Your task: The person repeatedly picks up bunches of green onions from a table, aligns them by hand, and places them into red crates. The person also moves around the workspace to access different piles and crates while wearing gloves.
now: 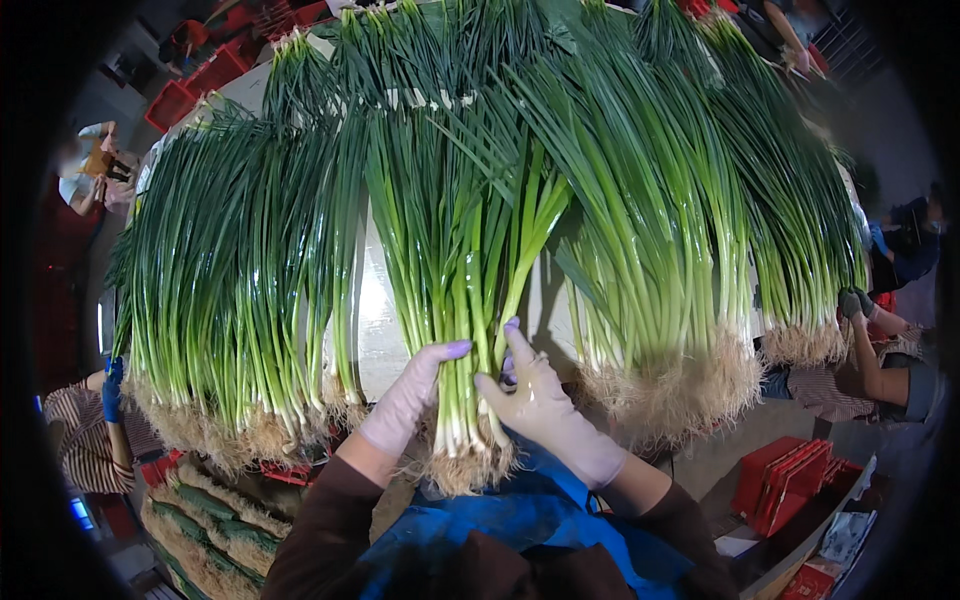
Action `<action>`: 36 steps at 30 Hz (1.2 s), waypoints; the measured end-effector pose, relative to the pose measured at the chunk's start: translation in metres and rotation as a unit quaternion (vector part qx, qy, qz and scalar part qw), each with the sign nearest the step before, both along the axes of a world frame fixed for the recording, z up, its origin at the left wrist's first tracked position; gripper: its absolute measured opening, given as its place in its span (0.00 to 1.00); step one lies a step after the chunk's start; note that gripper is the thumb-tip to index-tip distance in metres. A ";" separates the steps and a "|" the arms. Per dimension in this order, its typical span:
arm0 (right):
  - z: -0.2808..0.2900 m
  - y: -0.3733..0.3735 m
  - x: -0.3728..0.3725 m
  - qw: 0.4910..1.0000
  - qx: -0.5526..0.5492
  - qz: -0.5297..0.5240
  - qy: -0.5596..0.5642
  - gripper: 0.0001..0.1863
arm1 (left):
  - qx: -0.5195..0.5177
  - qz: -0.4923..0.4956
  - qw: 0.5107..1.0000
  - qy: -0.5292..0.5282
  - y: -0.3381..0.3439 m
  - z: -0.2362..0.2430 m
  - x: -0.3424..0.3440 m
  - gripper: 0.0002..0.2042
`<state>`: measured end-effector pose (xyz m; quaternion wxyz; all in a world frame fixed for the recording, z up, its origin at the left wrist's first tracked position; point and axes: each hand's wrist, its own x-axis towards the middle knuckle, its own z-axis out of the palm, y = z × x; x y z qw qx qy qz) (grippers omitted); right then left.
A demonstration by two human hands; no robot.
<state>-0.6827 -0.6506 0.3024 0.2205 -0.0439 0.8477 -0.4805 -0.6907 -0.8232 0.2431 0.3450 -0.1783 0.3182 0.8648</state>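
Table (560, 300): pale, smooth, glossy top; mostly buried under greens, bare strips show betw. the heaps.
Left heap (225, 270): wide fan of scallions, thin dark-green tube leaves, pale stalks, tangled tan root fringe hanging over near edge.
Right heap (650, 250): same scallions, long glossy leaves, white bases, thick fuzzy root mat at near edge.
Far-right heap (800, 220): slimmer fan, roots pale and wispy.
Bunch (465, 260): centre of table, betw. left and right heaps; stalks pressed tight, white bulb ends, beard of straw-colored roots at bottom, leaves splaying upward; root end sticks out past near edge, just above apron.
Apron (500, 515): blue, slick plastic look, creased, under the bunch.
Crates (785, 485): red plastic, flat, stacked, lower right on floor.
Stacked bundles (205, 530): lower left, layered green/tan rows, roots outward.
Left hand (412, 395): pale thin glove, brown sleeve; fingers curled ard. left side of bunch low on stalks, thumb up, loose wrap.
Right hand (540, 395): same glove; palm and fingers cupped on right side of bunch, forefinger extended up along the stalks, half-open clasp.
Other ppl: blue-gloved hand (111, 385) at left edge, dark-gloved hand (852, 303) at right, well apart from bunch.
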 end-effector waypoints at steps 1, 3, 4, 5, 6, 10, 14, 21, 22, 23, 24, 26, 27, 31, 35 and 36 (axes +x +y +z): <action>-0.009 0.000 0.005 0.998 0.009 0.028 0.055 0.41 | 0.015 0.013 1.000 0.009 0.001 0.022 0.004 0.34; 0.002 -0.001 0.009 0.980 0.079 0.129 0.128 0.36 | 0.023 0.024 0.999 -0.025 -0.013 0.002 0.026 0.34; 0.000 0.000 0.013 0.953 0.101 0.157 0.239 0.35 | 0.018 0.035 0.999 -0.016 -0.012 0.009 0.035 0.33; 0.005 0.005 0.011 0.955 0.091 0.199 0.199 0.34 | 0.022 0.056 0.997 -0.039 -0.012 0.006 0.046 0.32; 0.016 0.011 0.008 0.954 0.082 0.238 0.160 0.33 | 0.027 0.074 0.995 -0.061 -0.013 0.003 0.054 0.32; 0.003 0.021 -0.033 0.998 -0.054 0.025 0.036 0.32 | 0.137 0.040 0.982 -0.124 -0.020 0.023 0.053 0.32; -0.043 0.001 -0.103 0.853 -0.406 -0.116 -0.305 0.40 | 0.059 -0.006 0.997 -0.058 -0.023 0.029 0.046 0.34; -0.037 -0.057 -0.167 0.776 -0.510 -0.137 -0.344 0.19 | -0.024 0.008 0.999 0.027 -0.031 0.069 0.043 0.33; -0.022 -0.063 -0.169 0.785 -0.507 -0.121 -0.334 0.19 | -0.037 0.017 0.999 0.030 -0.034 0.079 0.043 0.32; -0.005 -0.068 -0.175 0.780 -0.508 -0.099 -0.353 0.21 | -0.028 0.033 0.998 0.050 -0.036 0.085 0.044 0.31; 0.011 -0.072 -0.182 0.801 -0.487 -0.071 -0.341 0.27 | -0.016 0.043 0.996 0.072 -0.036 0.091 0.042 0.31; 0.050 -0.087 -0.184 0.859 -0.467 -0.062 -0.200 0.34 | -0.064 0.063 0.991 0.100 -0.032 0.119 0.036 0.32; 0.071 -0.091 -0.188 0.873 -0.461 -0.032 -0.155 0.37 | -0.079 0.061 0.986 0.133 -0.031 0.124 0.031 0.33; 0.142 -0.089 -0.206 0.950 -0.309 -0.018 -0.048 0.44 | -0.056 0.061 0.977 0.197 -0.023 0.140 0.000 0.35; 0.141 -0.083 -0.210 0.942 -0.334 -0.020 0.036 0.35 | 0.226 0.066 0.959 0.156 -0.007 0.098 -0.025 0.38; 0.134 -0.080 -0.204 0.956 -0.291 -0.029 0.032 0.39 | 0.317 0.054 0.934 0.155 0.001 0.074 -0.031 0.37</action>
